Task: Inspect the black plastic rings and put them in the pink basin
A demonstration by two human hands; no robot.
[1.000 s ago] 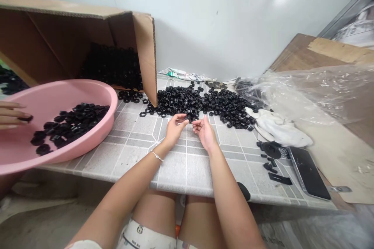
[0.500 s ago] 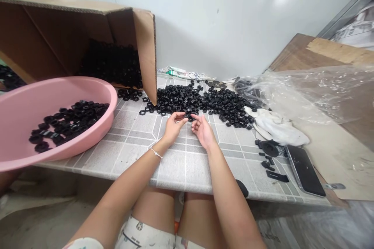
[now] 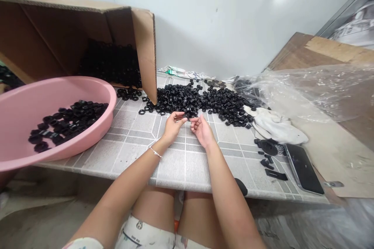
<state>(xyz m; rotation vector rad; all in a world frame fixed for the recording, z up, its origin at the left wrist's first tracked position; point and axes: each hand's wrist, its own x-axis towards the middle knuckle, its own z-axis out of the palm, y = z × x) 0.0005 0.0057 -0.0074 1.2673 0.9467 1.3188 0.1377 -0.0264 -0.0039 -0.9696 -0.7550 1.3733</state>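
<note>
My left hand [image 3: 173, 126] is at the near edge of a heap of black plastic ring nuts [image 3: 178, 99]. Its thumb and forefinger close on a small black ring nut [image 3: 186, 116], hard to tell from the heap behind it. Facing it from the right is my right hand [image 3: 203, 130], thumb raised, forefinger stretched towards the nut and the other fingers loosely curled. Nothing shows between its thumb and fingers. Whether that forefinger touches the nut is unclear.
At left, a pink basin [image 3: 112, 105] with black nuts stands before a cardboard box [image 3: 143, 42] on its side, also holding black parts. To the right lie white gloves [image 3: 280, 126], a phone [image 3: 304, 169], small black pieces [image 3: 276, 175] and clear plastic sheeting [image 3: 315, 89].
The other person's hand over the pink basin has gone from view. My hands stay in nearly the same place; my right forefinger straightened out, then dipped slightly. The view shifted a little.
</note>
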